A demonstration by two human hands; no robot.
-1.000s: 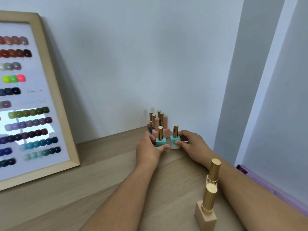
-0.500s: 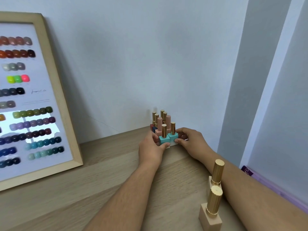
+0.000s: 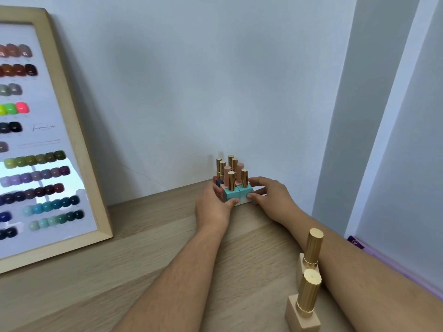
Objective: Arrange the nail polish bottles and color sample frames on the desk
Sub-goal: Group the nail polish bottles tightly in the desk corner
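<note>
A tight cluster of nail polish bottles [image 3: 230, 178] with gold caps stands against the back wall on the wooden desk [image 3: 148, 255]. Two teal bottles form its front row: the left one [image 3: 231, 195] and the right one [image 3: 245, 193] now touch side by side. My left hand [image 3: 212, 207] presses on the cluster's left side, thumb on the left teal bottle. My right hand [image 3: 271, 196] presses on the right side, thumb on the right teal bottle. A wood-framed colour sample frame [image 3: 45, 144] leans on the wall at the left.
Two beige bottles with tall gold caps stand near the front right, one [image 3: 304, 305] nearer me and another [image 3: 311, 252] behind it, close to my right forearm. A purple object [image 3: 374, 250] lies beyond the desk's right edge. A wall corner rises at the right.
Both hands have pushed the two teal bottles together and back against the cluster; the gap between them has closed. The camera has shifted slightly.
</note>
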